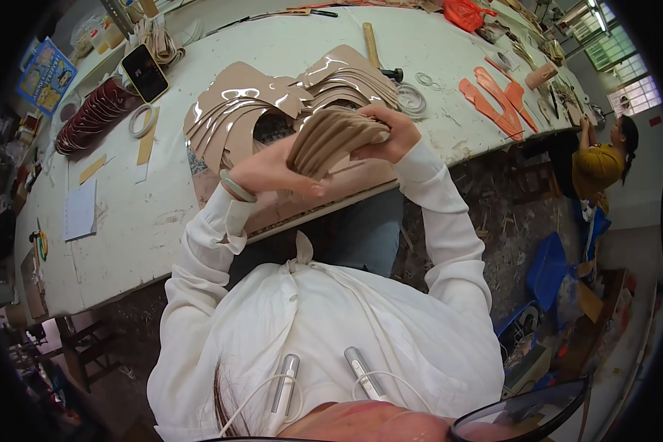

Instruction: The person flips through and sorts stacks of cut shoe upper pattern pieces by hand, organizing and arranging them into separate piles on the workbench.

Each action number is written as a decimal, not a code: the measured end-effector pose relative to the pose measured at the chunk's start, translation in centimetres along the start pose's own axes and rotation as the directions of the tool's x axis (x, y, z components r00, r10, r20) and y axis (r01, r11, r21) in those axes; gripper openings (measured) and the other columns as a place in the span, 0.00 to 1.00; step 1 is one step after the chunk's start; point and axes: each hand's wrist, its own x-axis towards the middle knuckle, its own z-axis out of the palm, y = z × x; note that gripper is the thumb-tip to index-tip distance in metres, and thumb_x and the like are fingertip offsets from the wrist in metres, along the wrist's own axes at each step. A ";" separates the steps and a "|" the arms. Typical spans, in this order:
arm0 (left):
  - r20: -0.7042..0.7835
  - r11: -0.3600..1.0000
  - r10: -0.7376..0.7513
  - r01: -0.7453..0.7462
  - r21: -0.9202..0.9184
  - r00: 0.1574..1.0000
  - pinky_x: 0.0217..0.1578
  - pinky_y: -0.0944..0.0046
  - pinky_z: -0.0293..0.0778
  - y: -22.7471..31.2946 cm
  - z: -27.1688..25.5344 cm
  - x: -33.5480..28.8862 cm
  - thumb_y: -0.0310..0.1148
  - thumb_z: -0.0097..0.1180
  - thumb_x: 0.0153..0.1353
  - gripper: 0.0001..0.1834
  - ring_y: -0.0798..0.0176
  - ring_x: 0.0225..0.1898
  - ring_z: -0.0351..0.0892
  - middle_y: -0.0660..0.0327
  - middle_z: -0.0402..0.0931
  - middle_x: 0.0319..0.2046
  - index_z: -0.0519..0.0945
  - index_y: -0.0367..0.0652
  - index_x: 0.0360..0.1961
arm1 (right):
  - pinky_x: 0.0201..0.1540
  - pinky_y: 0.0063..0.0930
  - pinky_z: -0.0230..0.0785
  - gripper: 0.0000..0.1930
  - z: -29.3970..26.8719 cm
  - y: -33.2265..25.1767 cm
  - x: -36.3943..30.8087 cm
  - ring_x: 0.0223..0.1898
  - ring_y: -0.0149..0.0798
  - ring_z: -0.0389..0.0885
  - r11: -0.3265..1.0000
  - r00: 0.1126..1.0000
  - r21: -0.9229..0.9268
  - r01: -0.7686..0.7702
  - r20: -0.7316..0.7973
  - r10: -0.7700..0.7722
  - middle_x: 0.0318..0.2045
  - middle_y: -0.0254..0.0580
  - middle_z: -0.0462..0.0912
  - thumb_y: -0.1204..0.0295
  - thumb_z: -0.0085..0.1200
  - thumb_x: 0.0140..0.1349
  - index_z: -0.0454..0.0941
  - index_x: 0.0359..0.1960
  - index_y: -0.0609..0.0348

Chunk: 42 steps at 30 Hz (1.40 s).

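Between my two hands I hold a thick stack of tan leather pieces (pixel 331 140), raised above the table's near edge. My left hand (pixel 272 168) grips its left end, with the thumb in front of the stack. My right hand (pixel 390 134) is closed round the right end, its fingers partly hidden behind the pieces. Just beyond, glossy beige shoe-upper pieces (pixel 225 110) lie fanned out in overlapping layers. A second glossy beige fan (pixel 346 74) spreads to the right of them. A dark speckled patch shows between the fans.
A hammer (pixel 370 46) lies behind the fans, beside white tape rolls (pixel 411 99). Orange cut pieces (pixel 490 103) are at the right. On the left are a phone (pixel 146 74), a dark red stack (pixel 96 118) and paper (pixel 79 210). A person (pixel 600 162) sits at far right.
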 end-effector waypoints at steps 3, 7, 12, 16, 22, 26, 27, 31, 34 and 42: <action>0.297 0.853 0.154 0.024 -0.521 0.942 0.42 0.67 0.70 -0.5 0.5 -0.3 0.28 0.67 0.46 0.38 0.63 0.42 0.71 0.56 0.73 0.43 0.64 0.39 0.60 | 0.53 0.30 0.68 0.34 -0.8 -1.6 -0.1 0.49 0.38 0.76 0.994 0.985 0.103 -0.024 0.170 0.006 0.47 0.44 0.78 0.79 0.72 0.37 0.73 0.51 0.58; 0.024 0.932 -0.021 0.028 -0.361 0.999 0.44 0.68 0.69 0.6 3.4 0.2 0.25 0.66 0.46 0.41 0.63 0.44 0.70 0.55 0.71 0.47 0.61 0.37 0.62 | 0.52 0.29 0.68 0.34 0.0 -1.8 0.2 0.50 0.36 0.75 0.946 0.953 0.114 0.304 -0.059 -0.298 0.48 0.44 0.77 0.76 0.70 0.40 0.71 0.53 0.57; -0.087 0.984 0.031 -0.046 -0.175 0.996 0.46 0.69 0.68 1.2 5.3 0.6 0.22 0.64 0.46 0.40 0.63 0.46 0.70 0.54 0.71 0.49 0.60 0.36 0.62 | 0.53 0.29 0.67 0.35 4.1 -4.2 -0.3 0.50 0.36 0.74 0.904 0.876 -0.163 0.396 -0.228 -0.425 0.49 0.44 0.76 0.71 0.68 0.44 0.68 0.57 0.56; -0.149 0.971 0.039 -0.072 -0.227 0.988 0.47 0.70 0.68 0.3 5.8 0.5 0.22 0.63 0.46 0.39 0.63 0.48 0.71 0.54 0.72 0.49 0.61 0.36 0.61 | 0.53 0.29 0.66 0.35 4.9 -3.3 -1.0 0.50 0.39 0.74 0.944 0.891 -0.108 0.312 -0.313 -0.330 0.49 0.43 0.76 0.70 0.67 0.46 0.67 0.58 0.57; -0.230 0.962 -0.011 -0.053 -0.269 0.973 0.44 0.69 0.70 -2.0 5.8 0.6 0.22 0.61 0.49 0.33 0.65 0.46 0.73 0.54 0.74 0.46 0.65 0.35 0.58 | 0.54 0.29 0.64 0.33 6.0 -2.7 -0.7 0.50 0.41 0.73 0.973 0.935 -0.011 0.228 -0.276 -0.223 0.50 0.43 0.75 0.68 0.64 0.49 0.66 0.59 0.58; -0.169 0.852 -0.021 -0.071 -0.518 0.985 0.42 0.68 0.72 -2.4 5.4 -0.3 0.23 0.58 0.52 0.27 0.64 0.43 0.75 0.54 0.76 0.44 0.68 0.35 0.56 | 0.56 0.29 0.61 0.31 5.9 -3.9 -0.5 0.52 0.40 0.71 0.889 0.835 0.036 0.457 -0.361 -0.415 0.52 0.43 0.74 0.66 0.62 0.53 0.67 0.59 0.58; -0.138 0.768 -0.013 -0.079 -0.636 0.990 0.42 0.68 0.73 -2.4 5.2 -0.6 0.24 0.57 0.53 0.25 0.64 0.41 0.76 0.54 0.76 0.44 0.69 0.34 0.55 | 0.55 0.29 0.63 0.32 5.7 -4.2 -1.4 0.52 0.42 0.72 0.909 0.818 -0.002 0.416 -0.437 -0.375 0.53 0.44 0.74 0.65 0.65 0.52 0.67 0.58 0.60; -0.244 0.659 0.039 -0.208 -0.723 0.969 0.41 0.67 0.74 -1.1 6.1 -0.8 0.25 0.54 0.57 0.20 0.62 0.39 0.78 0.54 0.77 0.43 0.72 0.34 0.52 | 0.52 0.30 0.67 0.30 6.4 -4.7 -5.0 0.53 0.44 0.72 0.928 0.831 -0.295 0.226 -0.439 -0.342 0.54 0.47 0.74 0.68 0.68 0.49 0.72 0.54 0.66; -0.364 0.646 0.069 -0.319 -0.693 0.929 0.40 0.67 0.75 0.7 7.2 -0.9 0.25 0.52 0.60 0.17 0.61 0.38 0.80 0.54 0.78 0.42 0.73 0.33 0.51 | 0.50 0.31 0.70 0.23 7.4 -5.9 -5.9 0.53 0.45 0.72 0.864 0.853 -0.451 0.226 -0.337 -0.399 0.51 0.48 0.77 0.71 0.68 0.48 0.77 0.47 0.68; -0.449 0.696 0.125 -0.401 -0.596 0.885 0.40 0.68 0.77 2.4 7.8 -0.9 0.25 0.54 0.61 0.17 0.60 0.42 0.80 0.52 0.78 0.45 0.73 0.32 0.51 | 0.43 0.25 0.74 0.18 7.0 -6.5 -6.7 0.44 0.40 0.77 0.970 0.843 -0.112 0.214 -0.481 -0.242 0.49 0.48 0.79 0.77 0.65 0.48 0.79 0.43 0.68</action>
